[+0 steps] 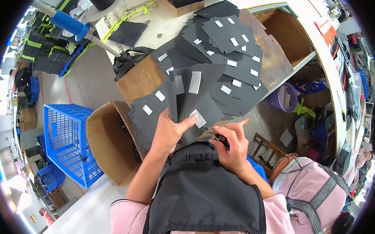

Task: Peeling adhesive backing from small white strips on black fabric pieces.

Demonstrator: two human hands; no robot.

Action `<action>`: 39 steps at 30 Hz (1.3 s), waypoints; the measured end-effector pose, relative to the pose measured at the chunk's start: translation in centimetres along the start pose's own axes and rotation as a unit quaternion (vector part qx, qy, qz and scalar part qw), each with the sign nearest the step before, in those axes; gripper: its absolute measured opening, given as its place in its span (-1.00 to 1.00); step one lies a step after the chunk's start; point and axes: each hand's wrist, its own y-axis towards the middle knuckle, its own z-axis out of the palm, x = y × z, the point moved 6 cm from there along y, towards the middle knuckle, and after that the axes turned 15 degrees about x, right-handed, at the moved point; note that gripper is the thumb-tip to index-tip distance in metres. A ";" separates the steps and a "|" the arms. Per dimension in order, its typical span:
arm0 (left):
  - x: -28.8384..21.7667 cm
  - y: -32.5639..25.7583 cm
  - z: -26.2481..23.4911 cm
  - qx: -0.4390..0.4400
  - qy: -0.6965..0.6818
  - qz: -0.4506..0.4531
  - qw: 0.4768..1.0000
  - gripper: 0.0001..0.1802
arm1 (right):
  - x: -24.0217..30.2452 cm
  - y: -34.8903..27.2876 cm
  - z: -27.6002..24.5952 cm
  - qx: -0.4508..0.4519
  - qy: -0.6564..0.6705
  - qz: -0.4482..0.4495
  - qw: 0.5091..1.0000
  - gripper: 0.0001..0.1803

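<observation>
My left hand (169,131) is closed on a dark grey fabric panel (204,104), its thumb pressed beside a light grey rectangular patch (197,118). The panel is bent and folded over near my fingers, and a second patch (195,82) shows higher up on it. In my right hand (232,146) are small thread snips (213,133), their blades close to the panel's lower edge by the patch. A thin orange-tipped stick (244,121) pokes out beyond the right fingers; its kind is unclear. Under and beyond the held panel lies a spread pile of similar dark panels (229,34) with white patches.
A cardboard box (108,151) stands at the left, beside a blue plastic crate (68,113). On the right are an open wooden compartment (281,31) in the table and a purple basket (275,99). Another person in a pink top (317,183) is close by at the lower right.
</observation>
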 end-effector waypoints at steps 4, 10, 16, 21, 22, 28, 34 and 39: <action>0.1 -0.3 0.4 -0.007 -0.038 -0.016 0.999 -0.64 | -0.1 -0.2 0.4 -0.033 0.017 -0.010 0.999 -0.58; -0.2 -0.6 0.5 0.002 0.029 0.037 0.999 -0.65 | 0.1 -0.3 0.0 -0.062 -0.002 0.000 0.998 -0.58; -0.2 -0.9 0.4 0.014 0.065 0.031 0.997 -0.63 | 0.8 0.0 -0.4 -0.045 -0.051 -0.016 0.998 -0.67; 0.2 -0.6 0.2 0.026 0.067 0.045 0.996 -0.60 | -0.1 -0.4 -0.3 -0.050 0.000 0.031 0.998 -0.71; 0.3 -0.5 0.2 0.026 0.069 0.043 0.996 -0.59 | 0.0 -0.5 -0.4 -0.050 -0.001 0.030 0.998 -0.71; 0.3 -0.5 0.2 0.029 0.045 0.016 0.998 -0.52 | -1.8 0.0 0.3 0.010 0.081 0.022 0.996 -0.66; 0.6 0.6 1.1 0.111 -0.019 -0.037 0.993 -0.40 | -4.4 1.3 3.4 0.004 0.608 0.266 0.748 -0.48; 0.4 -0.4 -0.1 0.159 -0.105 -0.071 0.979 -0.36 | -5.1 1.4 3.4 -0.031 0.629 0.236 0.740 -0.54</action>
